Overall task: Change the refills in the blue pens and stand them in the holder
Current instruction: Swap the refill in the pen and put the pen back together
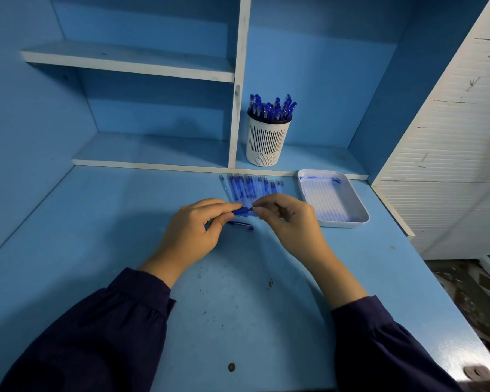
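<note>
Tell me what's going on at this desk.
A person works on a blue pen: the left hand grips its barrel while the right hand pinches its other end. A blue pen piece lies on the desk beneath. Refills lie in a row behind, a white tray sits to their right, and the holder on the shelf holds many pens.

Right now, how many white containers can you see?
2. The slotted pen holder stands on the low shelf, holding blue pens. The shallow tray lies on the desk, right of the refills. Nothing suggests a hidden one.
</note>
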Available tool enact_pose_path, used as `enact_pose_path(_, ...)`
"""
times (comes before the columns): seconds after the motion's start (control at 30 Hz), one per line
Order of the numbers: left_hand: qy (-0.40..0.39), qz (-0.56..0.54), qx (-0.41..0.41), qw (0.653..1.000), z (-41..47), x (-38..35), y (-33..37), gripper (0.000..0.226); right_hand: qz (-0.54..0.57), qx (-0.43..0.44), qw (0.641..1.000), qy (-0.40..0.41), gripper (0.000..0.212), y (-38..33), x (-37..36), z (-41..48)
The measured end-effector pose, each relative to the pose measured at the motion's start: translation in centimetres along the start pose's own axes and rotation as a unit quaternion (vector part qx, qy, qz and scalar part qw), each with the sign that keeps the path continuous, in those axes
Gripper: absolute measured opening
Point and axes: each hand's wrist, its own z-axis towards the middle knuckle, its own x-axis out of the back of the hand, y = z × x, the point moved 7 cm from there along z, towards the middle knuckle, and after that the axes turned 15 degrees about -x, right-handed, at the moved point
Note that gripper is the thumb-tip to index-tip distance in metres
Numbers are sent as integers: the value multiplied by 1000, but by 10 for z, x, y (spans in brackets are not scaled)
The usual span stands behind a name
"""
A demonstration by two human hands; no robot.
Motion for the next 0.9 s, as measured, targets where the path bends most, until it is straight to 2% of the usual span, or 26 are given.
enact_pose_path(0.13,-4,-1,-5,1000,1,-1,5,24,-45,-8,999,17,23,4,2,1)
enact_pose_path(0.2,-6,-1,-8,1000,1,-2,7,25,19,-24,999,-15,12,4,3,1)
enact_pose_path(0.27,-5,-1,-6,1000,1,-1,7,24,60,-31,997,-44,12,3,3,1)
enact_pose_path(0.33,-4,0,-3,1000,0,0,6,24,31,-20,998,-47,5,3,1,1)
enact_pose_path(0.4,-7,1,-3,1000,0,-1,6,25,3,-19,999,-37,7,5,0,1)
enact_pose_path(0.53,-1,-8,5,1000,0,0,4,26,75,-41,994,-65,11,4,2,0)
enact_pose_path(0.67,-6,-5,5,1000,-1,0,5,25,14,-36,998,-54,5,7,1,0)
enact_pose_path(0.83,-3,0,4,1000,0,0,4,25,53,-44,994,-80,12,5,-1,-1)
enact_pose_path(0.9,-6,4,2,1000,-1,-1,4,24,19,-36,997,-67,4,6,-1,-1)
